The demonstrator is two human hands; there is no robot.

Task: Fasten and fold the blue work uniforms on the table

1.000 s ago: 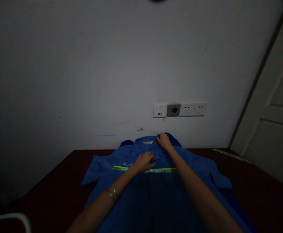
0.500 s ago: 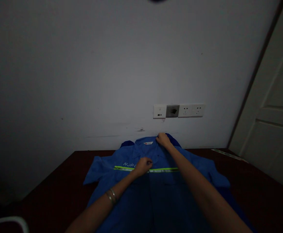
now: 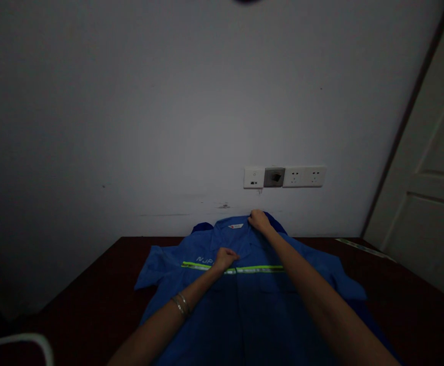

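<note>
A blue work shirt (image 3: pixel 252 305) with a yellow-green reflective stripe across the chest lies flat, front up, on a dark brown table (image 3: pixel 92 300). Its collar, with a small white label, points toward the wall. My left hand (image 3: pixel 225 257), bangles on its wrist, is closed in a pinch on the shirt's front placket just above the stripe. My right hand (image 3: pixel 259 220) reaches further and is closed on the collar's right side.
A white wall stands right behind the table, with a strip of sockets and a switch (image 3: pixel 285 177) above the collar. A white door (image 3: pixel 427 203) is at the right. A white curved rail (image 3: pixel 19 343) shows at the bottom left corner.
My left hand has slid slightly down the placket toward the stripe and its fingers have closed tighter. My right hand has stayed on the collar.
</note>
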